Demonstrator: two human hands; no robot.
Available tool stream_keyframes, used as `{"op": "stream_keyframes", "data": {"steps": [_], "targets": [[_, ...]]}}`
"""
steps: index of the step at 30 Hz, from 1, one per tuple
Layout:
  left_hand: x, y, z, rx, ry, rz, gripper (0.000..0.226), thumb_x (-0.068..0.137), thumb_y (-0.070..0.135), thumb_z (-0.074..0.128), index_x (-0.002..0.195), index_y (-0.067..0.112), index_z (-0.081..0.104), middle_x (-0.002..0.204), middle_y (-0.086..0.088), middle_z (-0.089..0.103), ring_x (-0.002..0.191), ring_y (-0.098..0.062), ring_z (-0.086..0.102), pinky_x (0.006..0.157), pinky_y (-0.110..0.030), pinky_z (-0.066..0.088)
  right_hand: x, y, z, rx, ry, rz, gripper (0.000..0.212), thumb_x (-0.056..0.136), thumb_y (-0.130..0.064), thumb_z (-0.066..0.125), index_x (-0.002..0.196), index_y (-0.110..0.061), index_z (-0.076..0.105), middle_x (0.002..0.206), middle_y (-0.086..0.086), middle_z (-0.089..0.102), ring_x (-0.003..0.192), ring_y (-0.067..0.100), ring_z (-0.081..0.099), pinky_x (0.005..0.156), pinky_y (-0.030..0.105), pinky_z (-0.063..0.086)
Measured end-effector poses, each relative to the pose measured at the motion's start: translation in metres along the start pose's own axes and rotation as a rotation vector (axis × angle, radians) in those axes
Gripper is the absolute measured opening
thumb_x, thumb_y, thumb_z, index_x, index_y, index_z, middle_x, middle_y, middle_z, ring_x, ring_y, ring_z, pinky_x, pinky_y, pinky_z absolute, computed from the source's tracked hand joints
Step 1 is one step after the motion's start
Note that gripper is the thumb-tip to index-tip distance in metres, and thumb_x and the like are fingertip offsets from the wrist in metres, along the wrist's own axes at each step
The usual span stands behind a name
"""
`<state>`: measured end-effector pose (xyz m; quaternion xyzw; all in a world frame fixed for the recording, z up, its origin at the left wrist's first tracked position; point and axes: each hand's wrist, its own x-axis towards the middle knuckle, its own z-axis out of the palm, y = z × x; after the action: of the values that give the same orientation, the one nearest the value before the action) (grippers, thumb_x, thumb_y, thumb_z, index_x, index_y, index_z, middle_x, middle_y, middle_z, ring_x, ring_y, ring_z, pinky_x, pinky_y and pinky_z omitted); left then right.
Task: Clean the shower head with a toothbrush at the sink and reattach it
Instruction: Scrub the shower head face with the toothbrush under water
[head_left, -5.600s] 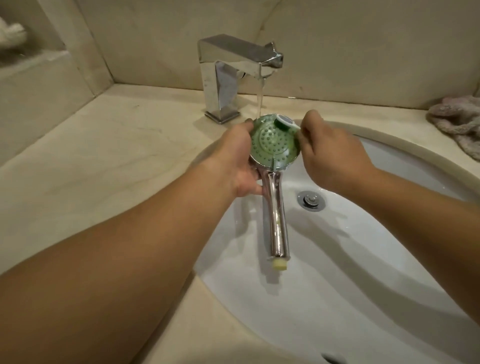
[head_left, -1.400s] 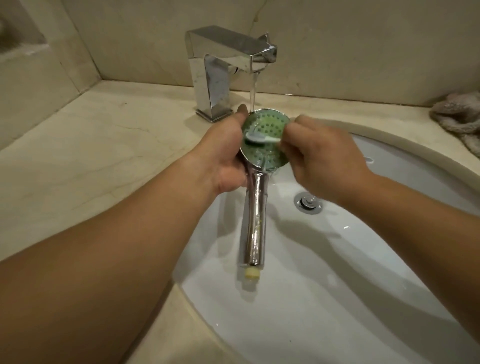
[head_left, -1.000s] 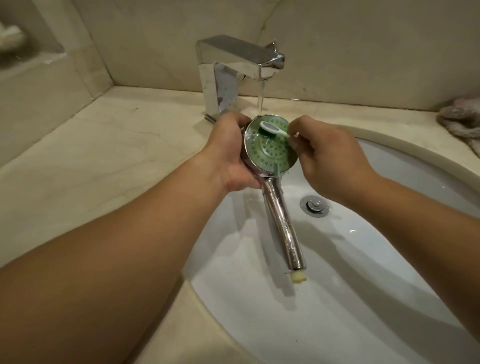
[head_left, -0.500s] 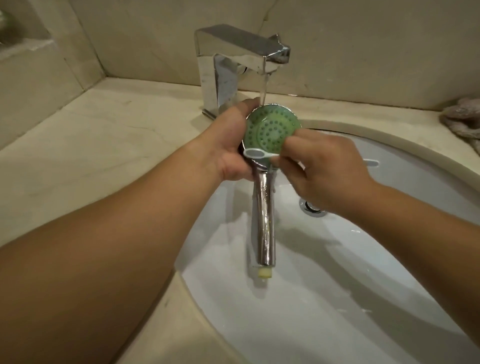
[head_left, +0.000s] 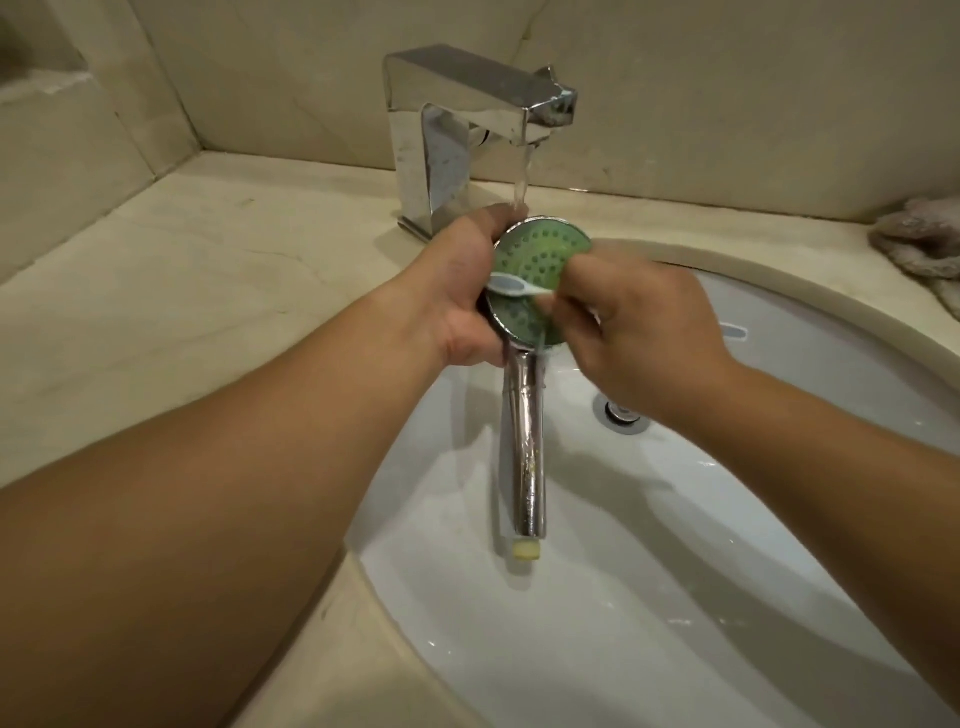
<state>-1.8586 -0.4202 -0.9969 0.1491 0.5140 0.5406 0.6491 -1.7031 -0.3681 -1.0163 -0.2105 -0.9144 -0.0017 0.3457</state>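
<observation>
A chrome shower head (head_left: 540, 265) with a green nozzle face is held over the white sink (head_left: 675, 571), its handle pointing down toward me. My left hand (head_left: 462, 291) grips the round head from the left, behind its rim. My right hand (head_left: 639, 332) pinches a white toothbrush (head_left: 511, 286), whose brush end lies across the middle of the green face. Most of the toothbrush handle is hidden in my right hand. Water runs from the chrome faucet (head_left: 467, 119) onto the top edge of the shower head.
A beige stone counter (head_left: 182, 312) surrounds the sink, with a wall behind the faucet. A crumpled cloth (head_left: 919, 244) lies on the counter at the far right. The sink drain (head_left: 621, 413) shows just below my right hand.
The toothbrush has slid up from the lower rim to the middle of the green face. The shower head stays under the running water in my left hand.
</observation>
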Motion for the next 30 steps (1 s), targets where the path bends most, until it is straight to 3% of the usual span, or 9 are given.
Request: {"op": "stream_keyframes", "data": {"steps": [4, 8, 11, 15, 19, 22, 26, 30], "targets": [[0.003, -0.001, -0.003, -0.013, 0.012, -0.014, 0.042, 0.093, 0.046, 0.055, 0.112, 0.014, 0.072, 0.111, -0.011, 0.073, 0.102, -0.030, 0.070, 0.102, -0.043, 0.053, 0.007, 0.015, -0.007, 0.066, 0.066, 0.207, 0.024, 0.092, -0.031, 0.059, 0.075, -0.015, 0.052, 0.067, -0.003, 0.047, 0.061, 0.025, 0.046, 0.052, 0.031, 0.034], [0.002, -0.003, -0.001, -0.024, 0.017, 0.000, 0.038, 0.094, 0.044, 0.052, 0.094, 0.011, 0.071, 0.092, -0.010, 0.072, 0.079, -0.027, 0.071, 0.079, -0.037, 0.059, 0.003, 0.001, -0.001, 0.081, 0.017, 0.118, 0.023, 0.091, -0.030, 0.058, 0.077, -0.012, 0.056, 0.068, -0.001, 0.051, 0.062, 0.026, 0.048, 0.053, 0.032, 0.036], [0.001, -0.004, 0.001, -0.058, -0.006, 0.001, 0.035, 0.091, 0.042, 0.054, 0.104, 0.015, 0.071, 0.104, -0.008, 0.072, 0.092, -0.027, 0.069, 0.094, -0.037, 0.056, 0.008, 0.011, -0.006, 0.139, 0.070, 0.325, 0.025, 0.093, -0.033, 0.059, 0.075, -0.017, 0.051, 0.063, -0.007, 0.046, 0.062, 0.022, 0.045, 0.054, 0.030, 0.030], [0.000, -0.006, 0.003, -0.101, -0.026, 0.016, 0.030, 0.090, 0.040, 0.055, 0.091, 0.014, 0.069, 0.091, -0.006, 0.068, 0.080, -0.023, 0.066, 0.077, -0.033, 0.058, 0.003, -0.007, 0.000, 0.131, 0.043, 0.195, 0.024, 0.090, -0.030, 0.062, 0.073, -0.020, 0.048, 0.065, -0.006, 0.044, 0.060, 0.022, 0.044, 0.052, 0.030, 0.029], [-0.002, -0.006, 0.003, -0.137, -0.046, 0.010, 0.031, 0.083, 0.038, 0.057, 0.102, 0.016, 0.068, 0.107, -0.006, 0.068, 0.091, -0.025, 0.067, 0.094, -0.036, 0.055, 0.008, 0.005, -0.003, 0.155, 0.086, 0.338, 0.026, 0.092, -0.034, 0.060, 0.074, -0.018, 0.050, 0.062, -0.007, 0.043, 0.062, 0.023, 0.045, 0.053, 0.032, 0.031], [-0.001, -0.006, 0.004, -0.122, -0.040, 0.033, 0.027, 0.088, 0.040, 0.053, 0.094, 0.017, 0.067, 0.095, -0.005, 0.066, 0.080, -0.023, 0.066, 0.077, -0.033, 0.058, 0.004, -0.009, 0.001, 0.166, 0.064, 0.207, 0.027, 0.090, -0.030, 0.061, 0.072, -0.024, 0.043, 0.064, -0.006, 0.042, 0.060, 0.022, 0.041, 0.052, 0.030, 0.029], [-0.003, -0.006, 0.004, -0.130, -0.056, 0.028, 0.035, 0.082, 0.039, 0.056, 0.100, 0.013, 0.071, 0.098, -0.009, 0.072, 0.080, -0.026, 0.071, 0.076, -0.036, 0.062, 0.008, 0.006, -0.005, 0.172, 0.092, 0.360, 0.027, 0.093, -0.034, 0.059, 0.073, -0.019, 0.047, 0.061, -0.009, 0.043, 0.061, 0.023, 0.044, 0.053, 0.032, 0.031], [-0.002, -0.007, 0.005, -0.103, -0.028, 0.067, 0.037, 0.096, 0.042, 0.049, 0.090, 0.012, 0.070, 0.086, -0.009, 0.070, 0.071, -0.025, 0.070, 0.066, -0.036, 0.061, 0.006, -0.007, -0.004, 0.161, 0.055, 0.225, 0.027, 0.091, -0.031, 0.061, 0.073, -0.028, 0.040, 0.062, -0.013, 0.036, 0.061, 0.020, 0.041, 0.054, 0.029, 0.026]]}}
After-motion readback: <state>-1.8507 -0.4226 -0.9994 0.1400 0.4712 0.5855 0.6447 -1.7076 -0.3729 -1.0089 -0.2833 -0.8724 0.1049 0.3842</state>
